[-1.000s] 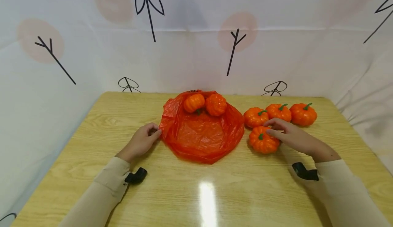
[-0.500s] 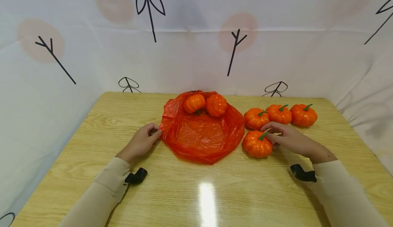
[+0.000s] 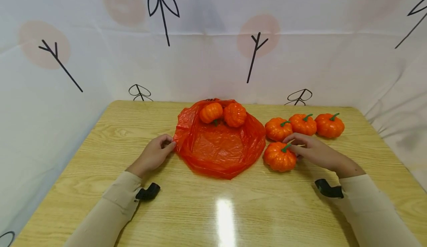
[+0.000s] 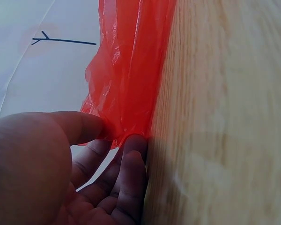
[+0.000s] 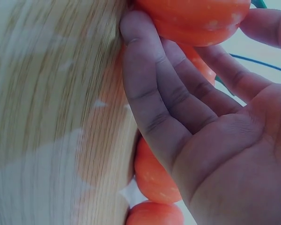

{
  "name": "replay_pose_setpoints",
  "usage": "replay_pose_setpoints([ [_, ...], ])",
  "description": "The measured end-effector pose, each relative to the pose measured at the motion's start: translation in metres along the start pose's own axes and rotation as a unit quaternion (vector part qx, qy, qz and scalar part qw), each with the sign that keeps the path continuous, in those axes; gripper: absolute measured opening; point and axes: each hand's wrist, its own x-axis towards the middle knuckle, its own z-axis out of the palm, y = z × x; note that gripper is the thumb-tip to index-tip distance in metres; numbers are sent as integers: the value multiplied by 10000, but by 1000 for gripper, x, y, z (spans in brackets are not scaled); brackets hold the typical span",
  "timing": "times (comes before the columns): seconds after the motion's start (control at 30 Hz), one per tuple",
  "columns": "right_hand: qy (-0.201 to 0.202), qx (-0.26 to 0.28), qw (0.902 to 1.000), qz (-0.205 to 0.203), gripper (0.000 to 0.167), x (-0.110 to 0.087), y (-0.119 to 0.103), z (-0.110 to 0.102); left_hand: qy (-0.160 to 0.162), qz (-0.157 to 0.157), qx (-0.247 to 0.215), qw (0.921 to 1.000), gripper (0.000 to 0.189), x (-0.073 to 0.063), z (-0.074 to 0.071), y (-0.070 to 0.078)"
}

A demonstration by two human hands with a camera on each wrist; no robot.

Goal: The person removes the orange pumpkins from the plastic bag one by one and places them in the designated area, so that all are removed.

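A red plastic bag (image 3: pixel 218 147) lies spread open on the table, with two small orange pumpkins (image 3: pixel 211 112) inside at its far end. My left hand (image 3: pixel 156 153) pinches the bag's left edge between thumb and fingers, as the left wrist view shows with the red film (image 4: pixel 126 70) at the fingertips. To the right of the bag sits another orange pumpkin (image 3: pixel 279 157) with a green stem. My right hand (image 3: pixel 313 151) holds this pumpkin from its right side, thumb near the stem; the right wrist view has the fingers (image 5: pixel 140 70) against the pumpkin's side (image 5: pixel 196 21).
Three more pumpkins (image 3: pixel 302 124) stand in a row behind my right hand. The wooden table (image 3: pixel 186 210) meets a patterned white cloth (image 3: pixel 207 65) at its back edge. A black piece (image 3: pixel 148 191) sits at each sleeve cuff.
My right hand has shifted the front pumpkin slightly left and toward me, and its stem now leans right. The left hand and the bag have stayed in place.
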Motion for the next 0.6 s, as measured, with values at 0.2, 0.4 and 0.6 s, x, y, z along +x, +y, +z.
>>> replay_pose_setpoints([
  [0.2,33,-71,10000,-28,23,2,5,-1,23,21,-72,10000,14,0,1,0],
  [0.4,296,-544,9981,11,24,1,1,-1,31,1,-40,10000,13,0,1,0],
  [0.6,1312,-1056,9857,-56,28,-3,-15,1,9,-23,0,10000,14,1,1,-2],
])
